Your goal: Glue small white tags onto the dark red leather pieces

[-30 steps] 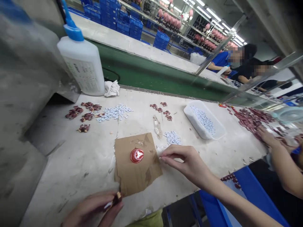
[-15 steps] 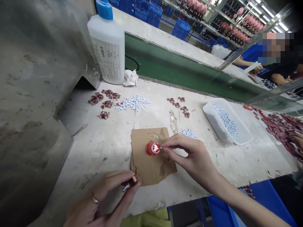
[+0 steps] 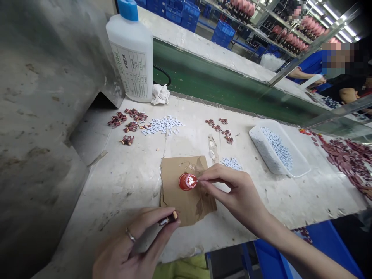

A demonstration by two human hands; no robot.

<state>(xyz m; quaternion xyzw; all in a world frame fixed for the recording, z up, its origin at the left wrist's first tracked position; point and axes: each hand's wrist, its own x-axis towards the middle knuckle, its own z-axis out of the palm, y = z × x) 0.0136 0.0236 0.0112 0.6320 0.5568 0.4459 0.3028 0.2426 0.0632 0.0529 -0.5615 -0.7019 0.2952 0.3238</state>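
Note:
My left hand (image 3: 136,242), with a ring on one finger, pinches a small dark brown figure piece (image 3: 170,219) with a tan end and a whitish patch. It hovers by the lower left edge of a cardboard square (image 3: 188,211). On that cardboard stands a small red cup (image 3: 183,181) with a shiny white-and-red top. My right hand (image 3: 238,190) is closed in a pinch at the cup's right rim. A tiny pale tip shows between thumb and forefinger, too small to name. Behind that hand lies a little pile of pale blue-white pieces (image 3: 231,162).
A large white bottle with a blue cap (image 3: 130,58) stands at the back left beside crumpled tissue (image 3: 160,94). Brown figure pieces (image 3: 116,119) and pale pieces (image 3: 162,125) lie behind. A clear tub (image 3: 300,170) sits right, near reddish-brown parts (image 3: 345,155). People sit across the green channel (image 3: 203,77).
My left hand has moved right and slightly up with the brown figure piece, nearer the cardboard. My right hand stays at the cup's rim. A co-worker's hand at the far right has left view.

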